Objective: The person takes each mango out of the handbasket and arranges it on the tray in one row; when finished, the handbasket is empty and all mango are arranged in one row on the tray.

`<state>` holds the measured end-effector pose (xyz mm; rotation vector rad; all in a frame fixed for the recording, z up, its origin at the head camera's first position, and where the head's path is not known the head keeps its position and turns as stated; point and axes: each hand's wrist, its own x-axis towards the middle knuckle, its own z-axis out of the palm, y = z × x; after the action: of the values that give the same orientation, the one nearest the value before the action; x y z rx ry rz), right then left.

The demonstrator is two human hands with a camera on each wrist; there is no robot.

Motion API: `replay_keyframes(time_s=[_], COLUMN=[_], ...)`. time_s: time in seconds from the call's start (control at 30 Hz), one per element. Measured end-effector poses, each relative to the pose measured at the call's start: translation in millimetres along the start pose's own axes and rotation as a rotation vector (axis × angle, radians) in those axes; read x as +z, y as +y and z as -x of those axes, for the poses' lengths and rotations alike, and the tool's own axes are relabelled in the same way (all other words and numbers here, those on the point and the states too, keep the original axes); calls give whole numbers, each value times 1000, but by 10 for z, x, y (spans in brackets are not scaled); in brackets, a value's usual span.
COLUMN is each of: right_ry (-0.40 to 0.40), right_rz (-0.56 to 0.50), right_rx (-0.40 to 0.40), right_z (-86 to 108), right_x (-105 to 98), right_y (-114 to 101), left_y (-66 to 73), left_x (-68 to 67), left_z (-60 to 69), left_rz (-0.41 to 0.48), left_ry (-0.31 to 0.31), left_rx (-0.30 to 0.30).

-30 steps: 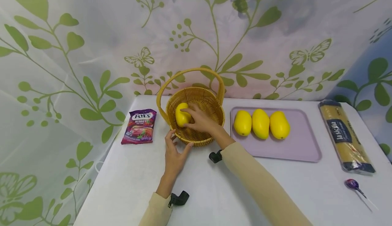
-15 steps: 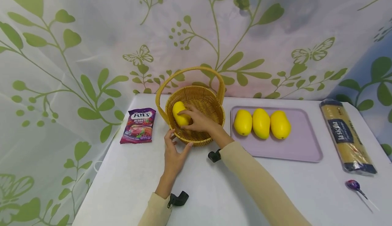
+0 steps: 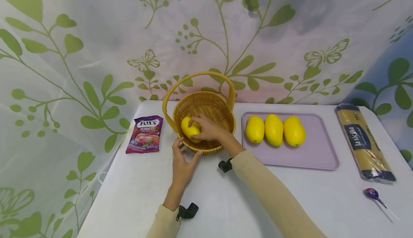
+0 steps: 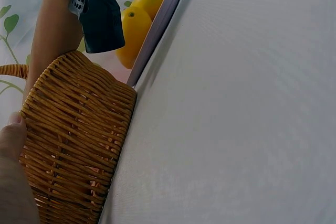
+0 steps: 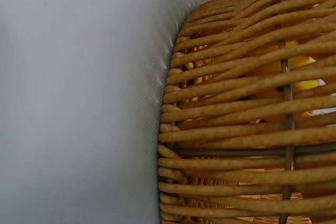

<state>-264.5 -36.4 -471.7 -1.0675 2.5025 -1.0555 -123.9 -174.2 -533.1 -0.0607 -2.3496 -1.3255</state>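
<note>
A yellow mango (image 3: 190,127) lies inside the round wicker basket (image 3: 230,130), toward its left side. My right hand (image 3: 208,127) reaches over the near rim and grips that mango with thumb and fingers, which cover part of it. At the basket's near left side, my left hand (image 3: 184,164) holds the outer wall, thumb and fingers spread around its curve. In the left wrist view the left thumb (image 4: 13,135) touches the wicker. Through gaps in the weave, the right wrist view shows a little yellow (image 5: 299,64); the right hand's grip is hidden there.
Three more mangoes (image 3: 274,130) lie side by side on a lilac tray (image 3: 316,155) right of the basket. A purple candy bag (image 3: 145,134) is at left. Farther right are a spaghetti pack (image 3: 364,141) and a lollipop (image 3: 371,194). The basket's tall handle (image 3: 200,74) arches over it.
Inside the basket, the mango has turned and shifted toward the near left side, with my right hand moving along. My left hand has stayed on the basket.
</note>
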Motion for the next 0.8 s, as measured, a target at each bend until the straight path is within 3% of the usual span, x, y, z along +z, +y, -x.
replay_keyframes(time_s=[0.4,0.8], right_ry=[-92,-47], right_rz=[-11,2], right_rx=[-20,-24], right_z=[5,21], right_x=[-4,-21], right_y=[-3,-16], left_y=[-32,-21], left_x=[12,9], left_z=[2,-2], left_rz=[-5,-19], left_ry=[2,15], left_rx=[-7,22])
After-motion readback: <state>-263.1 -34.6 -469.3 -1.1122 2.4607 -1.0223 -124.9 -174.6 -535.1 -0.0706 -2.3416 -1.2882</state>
